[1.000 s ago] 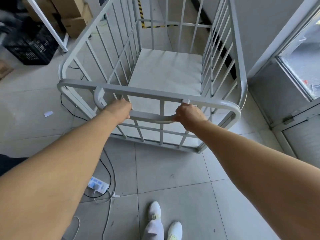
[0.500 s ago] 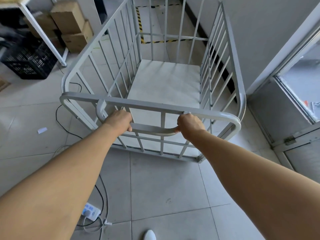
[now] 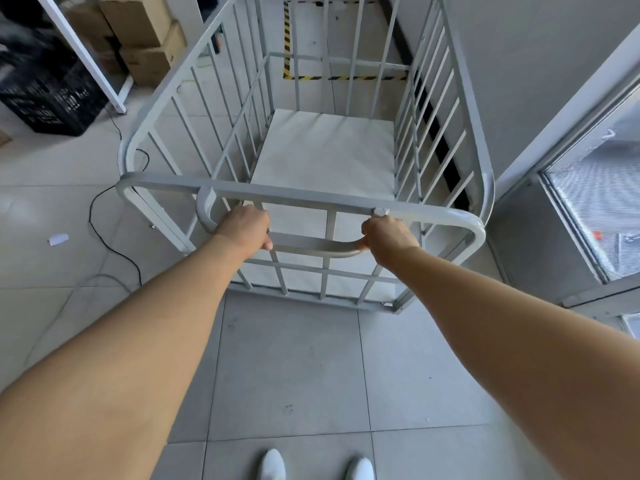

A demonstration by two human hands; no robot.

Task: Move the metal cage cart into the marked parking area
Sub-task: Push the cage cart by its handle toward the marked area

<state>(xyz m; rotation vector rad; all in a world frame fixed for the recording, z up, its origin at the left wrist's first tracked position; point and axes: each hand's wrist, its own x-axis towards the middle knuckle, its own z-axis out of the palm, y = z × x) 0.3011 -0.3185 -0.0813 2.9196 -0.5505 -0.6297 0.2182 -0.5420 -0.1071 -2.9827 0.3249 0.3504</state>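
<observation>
A grey metal cage cart with barred sides and an empty flat deck stands on the tiled floor in front of me. My left hand grips the left end of its curved handle bar. My right hand grips the right end of the same bar. Beyond the cart's far end, yellow-and-black striped tape marks a rectangular parking area on the floor beside the wall. The cart's far end lies close to the tape's near line, seen through the bars.
A grey wall runs close along the cart's right side, with a glazed door at right. Cardboard boxes, a black crate and a white rack leg stand at left. A black cable trails on the floor.
The cart has rolled forward toward the striped tape, with both hands holding the handle throughout. More of the taped area now shows beyond the cart, and my feet have followed it.
</observation>
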